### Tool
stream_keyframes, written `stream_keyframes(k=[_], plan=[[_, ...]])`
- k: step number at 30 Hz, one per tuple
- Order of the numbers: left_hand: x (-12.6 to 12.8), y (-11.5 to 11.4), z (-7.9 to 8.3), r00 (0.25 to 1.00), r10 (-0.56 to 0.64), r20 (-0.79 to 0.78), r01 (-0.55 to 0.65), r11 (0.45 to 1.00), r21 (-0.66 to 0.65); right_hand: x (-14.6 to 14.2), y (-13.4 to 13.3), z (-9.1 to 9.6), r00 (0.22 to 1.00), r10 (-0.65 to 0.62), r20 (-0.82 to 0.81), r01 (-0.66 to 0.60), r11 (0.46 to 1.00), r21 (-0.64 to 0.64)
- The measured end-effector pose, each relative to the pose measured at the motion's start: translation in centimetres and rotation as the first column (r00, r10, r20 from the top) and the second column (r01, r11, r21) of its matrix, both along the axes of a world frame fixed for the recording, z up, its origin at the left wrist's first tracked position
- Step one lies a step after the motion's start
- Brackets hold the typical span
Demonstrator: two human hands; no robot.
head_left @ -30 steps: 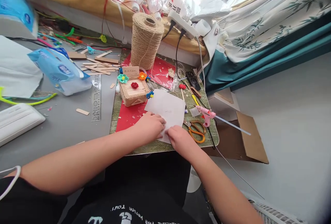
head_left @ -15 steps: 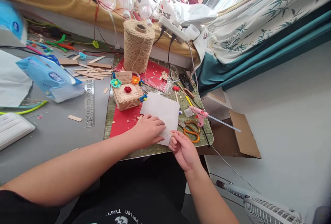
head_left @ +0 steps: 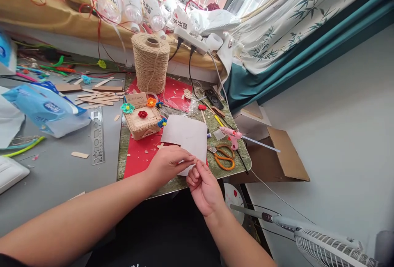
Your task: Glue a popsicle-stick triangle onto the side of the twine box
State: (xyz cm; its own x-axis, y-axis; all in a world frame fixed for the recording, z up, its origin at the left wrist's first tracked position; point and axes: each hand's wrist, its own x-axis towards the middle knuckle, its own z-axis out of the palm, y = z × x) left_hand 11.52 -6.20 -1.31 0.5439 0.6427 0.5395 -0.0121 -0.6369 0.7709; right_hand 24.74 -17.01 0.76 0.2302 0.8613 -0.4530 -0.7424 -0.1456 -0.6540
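Observation:
A white sheet of card (head_left: 187, 135) lies on the green and red mat (head_left: 135, 160) at the desk's near edge. My left hand (head_left: 166, 164) is closed, with its fingertips pinching the sheet's near edge. My right hand (head_left: 203, 187) is turned palm up just below that edge, fingers curled, thumb and forefinger meeting my left fingertips at the card. A small twine-wrapped box (head_left: 142, 121) with little coloured flowers stands just left of the sheet. Orange-handled scissors (head_left: 223, 158) lie right of the sheet.
A big spool of jute twine (head_left: 150, 63) stands at the back of the mat. A pink glue gun (head_left: 234, 135) lies by the scissors. A blue tissue pack (head_left: 46, 109), a clear ruler (head_left: 97, 137) and wooden sticks (head_left: 98, 94) lie left. A cardboard box (head_left: 277, 156) and a fan (head_left: 326, 246) stand right.
My right hand lifted off the sheet, turned palm up and drew back to its near edge. My left hand went from pressing the sheet flat to pinching its edge. The view shifted right.

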Motion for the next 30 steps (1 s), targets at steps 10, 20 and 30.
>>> stream_keyframes(k=[10, 20, 30], plan=[[0.1, -0.1, 0.5, 0.992, 0.064, -0.105, -0.075, 0.992, -0.104, -0.3, 0.6, 0.2, 0.972, -0.169, 0.165, 0.168, 0.986, 0.017], [-0.3, 2.0, 1.1, 0.974, -0.214, -0.073, 0.207, 0.973, -0.098, 3.1, 0.8, 2.2, 0.926, 0.27, 0.265, -0.26, 0.963, -0.073], [-0.7, 2.7, 1.5, 0.786, -0.594, -0.171, 0.593, 0.803, -0.06, 8.6, 0.9, 3.8, 0.44, 0.731, 0.522, -0.729, 0.63, -0.268]])
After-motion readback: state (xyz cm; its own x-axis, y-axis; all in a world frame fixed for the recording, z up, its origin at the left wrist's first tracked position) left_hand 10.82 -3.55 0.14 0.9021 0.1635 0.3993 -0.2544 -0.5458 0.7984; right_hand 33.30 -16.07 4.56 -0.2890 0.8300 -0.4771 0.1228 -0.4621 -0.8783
